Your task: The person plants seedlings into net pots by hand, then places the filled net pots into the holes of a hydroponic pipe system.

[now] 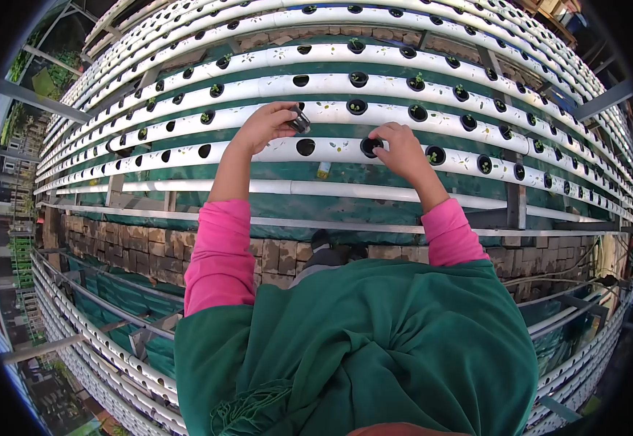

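Note:
My left hand is closed on a small black net pot, held tilted above the white pipes. Below that pot lies an unfilled round hole in the nearest planted white pipe. Farther right along the same pipe, my right hand pinches the rim of another black net pot, which sits at a hole. The fingers partly cover it, and its contents are hard to make out. Just right of this hand, a net pot with a green seedling stands in the pipe.
Several parallel white pipes with holes and seedling pots stretch away ahead. A bare white pipe and a metal rail run nearer me. A small yellowish object lies on green sheeting. Paving bricks lie below; another pipe rack stands behind.

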### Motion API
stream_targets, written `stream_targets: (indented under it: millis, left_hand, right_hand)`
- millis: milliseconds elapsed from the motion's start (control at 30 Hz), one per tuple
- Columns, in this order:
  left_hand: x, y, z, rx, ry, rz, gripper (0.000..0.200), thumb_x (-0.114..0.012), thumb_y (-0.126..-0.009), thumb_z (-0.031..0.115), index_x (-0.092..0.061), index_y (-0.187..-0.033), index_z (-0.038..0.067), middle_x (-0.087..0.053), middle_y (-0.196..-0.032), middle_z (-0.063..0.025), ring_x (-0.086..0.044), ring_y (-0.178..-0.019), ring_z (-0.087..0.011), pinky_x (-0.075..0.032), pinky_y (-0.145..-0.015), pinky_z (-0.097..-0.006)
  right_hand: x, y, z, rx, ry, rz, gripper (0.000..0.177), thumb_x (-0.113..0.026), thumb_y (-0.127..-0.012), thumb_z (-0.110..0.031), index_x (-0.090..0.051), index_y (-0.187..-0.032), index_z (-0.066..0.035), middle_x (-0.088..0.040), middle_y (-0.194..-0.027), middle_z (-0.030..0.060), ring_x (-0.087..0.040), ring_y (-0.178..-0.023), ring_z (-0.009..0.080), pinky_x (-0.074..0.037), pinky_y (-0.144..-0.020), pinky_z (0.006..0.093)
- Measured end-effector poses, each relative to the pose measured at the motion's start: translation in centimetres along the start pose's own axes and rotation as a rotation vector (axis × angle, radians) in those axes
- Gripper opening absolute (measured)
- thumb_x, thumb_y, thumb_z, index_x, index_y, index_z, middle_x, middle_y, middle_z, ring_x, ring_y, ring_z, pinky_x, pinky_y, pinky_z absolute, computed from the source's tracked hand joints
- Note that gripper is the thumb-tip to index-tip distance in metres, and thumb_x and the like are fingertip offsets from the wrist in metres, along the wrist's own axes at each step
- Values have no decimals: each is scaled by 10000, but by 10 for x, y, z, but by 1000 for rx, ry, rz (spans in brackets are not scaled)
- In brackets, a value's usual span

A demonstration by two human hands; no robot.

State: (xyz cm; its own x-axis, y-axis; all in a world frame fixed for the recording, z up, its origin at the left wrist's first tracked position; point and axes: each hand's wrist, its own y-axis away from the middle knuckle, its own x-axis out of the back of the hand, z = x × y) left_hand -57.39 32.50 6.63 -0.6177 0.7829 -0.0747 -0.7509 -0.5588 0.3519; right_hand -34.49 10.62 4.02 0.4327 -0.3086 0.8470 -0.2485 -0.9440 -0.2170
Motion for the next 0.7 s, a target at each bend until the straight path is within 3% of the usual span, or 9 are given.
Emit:
stream_targets:
  millis: [67,133,267,400,567,700]
  left_hand:
    - [0,2,12,-1,64,-3,405,-558,-908,178,-513,-1269,0,-626,-1092,-95,-633,-947,-187,-531,-873,-315]
    - [-4,3,20,-35,207,22,384,-539,-920,178,-518,-1245,-26,-624,-1100,-116,-638,-932,-195,-550,-853,-336]
    - [-22,5,26,-70,302,19,305,-521,-932,181,-566,-1138,-39,-641,-1016,-165,-651,-912,-227,-562,-842,-350]
    - [-29,2,23,-60,289,19,298,-517,-934,189,-574,-1125,-34,-646,-1000,-158,-655,-889,-226,-568,-813,-345]
    - [-35,0,20,-35,275,40,295,-519,-935,197,-582,-1114,-29,-657,-973,-138,-660,-847,-212,-569,-796,-331]
    - [-33,-9,21,-23,256,51,265,-539,-930,197,-587,-1081,-15,-657,-966,-124,-658,-831,-202,-569,-790,-327]
  right_hand:
    - [10,-13,-12,-2,-52,26,204,-694,-753,-132,-682,-957,-115,-646,-984,108,-572,-956,326,-488,-817,404]
    - [10,-29,-28,-61,-392,19,191,-691,-796,-171,-677,-958,-71,-647,-1001,114,-599,-900,273,-485,-793,361]
    - [-11,-51,-55,30,-465,150,252,-712,-795,-234,-677,-952,-39,-650,-998,118,-594,-900,279,-476,-804,361]
    - [-21,-56,-70,70,-415,280,231,-736,-748,-256,-690,-895,-84,-653,-995,104,-542,-1002,338,-436,-850,425]
    - [-29,-56,-72,93,-262,335,190,-742,-716,-244,-674,-844,-121,-631,-998,40,-523,-1018,274,-399,-773,440]
    - [-37,-61,-66,179,-106,442,184,-732,-710,-214,-672,-865,-134,-618,-1039,21,-509,-1030,243,-365,-794,429]
